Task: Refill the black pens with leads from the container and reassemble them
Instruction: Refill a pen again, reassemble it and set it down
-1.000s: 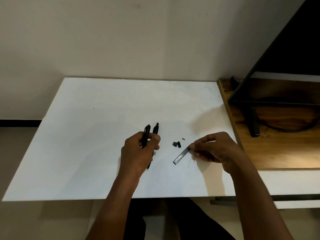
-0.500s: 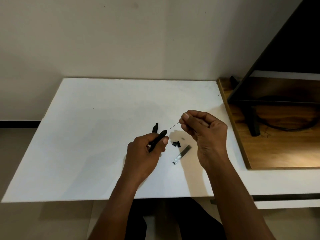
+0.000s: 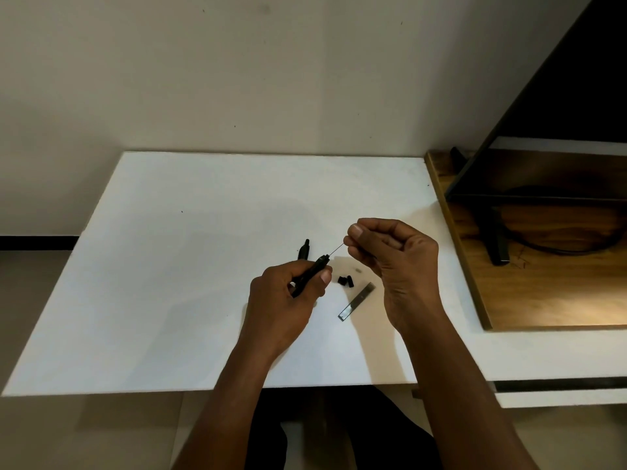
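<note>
My left hand (image 3: 283, 300) grips a black pen (image 3: 314, 271), held tilted with its open end up and to the right. My right hand (image 3: 390, 257) pinches a thin lead (image 3: 336, 250) whose lower tip meets the pen's open end. A second black pen (image 3: 303, 250) lies on the white table (image 3: 169, 283) just behind my left hand, partly hidden by it. Two small black pen caps (image 3: 346, 281) and a tiny pale piece (image 3: 358, 270) lie between my hands. The flat grey lead container (image 3: 357, 301) rests on the table below my right hand.
A wooden board (image 3: 543, 293) lies on the right with a black stand (image 3: 493, 239) and a black cable (image 3: 559, 245) on it. A dark slanted panel (image 3: 559, 79) rises at the far right. The wall stands behind the table.
My right hand left the lead container, rose with a lead and brought it to the pen's open end. My left hand lifted one pen off the table and tilted it toward the lead.
</note>
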`<state>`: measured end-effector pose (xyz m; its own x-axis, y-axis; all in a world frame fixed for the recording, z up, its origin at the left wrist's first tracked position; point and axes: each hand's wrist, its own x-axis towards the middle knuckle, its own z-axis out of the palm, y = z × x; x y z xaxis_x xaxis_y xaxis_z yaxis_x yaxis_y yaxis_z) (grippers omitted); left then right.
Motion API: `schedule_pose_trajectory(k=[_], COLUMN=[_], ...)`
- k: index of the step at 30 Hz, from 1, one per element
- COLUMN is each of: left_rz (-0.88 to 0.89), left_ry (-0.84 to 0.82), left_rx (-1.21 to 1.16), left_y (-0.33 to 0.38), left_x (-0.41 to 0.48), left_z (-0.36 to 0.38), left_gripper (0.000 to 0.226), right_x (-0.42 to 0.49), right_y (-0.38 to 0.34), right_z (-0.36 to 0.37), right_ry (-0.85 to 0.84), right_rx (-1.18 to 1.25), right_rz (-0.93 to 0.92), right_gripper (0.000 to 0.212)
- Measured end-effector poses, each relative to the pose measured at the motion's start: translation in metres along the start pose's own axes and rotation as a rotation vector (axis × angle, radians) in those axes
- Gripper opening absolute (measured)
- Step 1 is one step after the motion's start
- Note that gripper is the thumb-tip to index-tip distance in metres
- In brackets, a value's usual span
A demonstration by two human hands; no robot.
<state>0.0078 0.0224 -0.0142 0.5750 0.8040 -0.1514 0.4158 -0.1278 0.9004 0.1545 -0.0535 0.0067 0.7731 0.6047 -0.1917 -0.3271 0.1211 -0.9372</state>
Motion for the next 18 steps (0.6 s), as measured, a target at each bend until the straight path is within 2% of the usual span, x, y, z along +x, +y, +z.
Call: schedule_pose_trajectory(k=[18], left_rz=[-0.007], left_ry=[-0.001], left_rx=[-0.016], left_y=[-0.0022], left_x=[0.0011], left_z=[0.001], left_gripper=[0.018], right_x=[0.0031], right_y=[0.0017], right_z=[-0.0026], right_ry=[0.022], right_rx=[0.014], right_rz=[-0.008], right_gripper=[0.017])
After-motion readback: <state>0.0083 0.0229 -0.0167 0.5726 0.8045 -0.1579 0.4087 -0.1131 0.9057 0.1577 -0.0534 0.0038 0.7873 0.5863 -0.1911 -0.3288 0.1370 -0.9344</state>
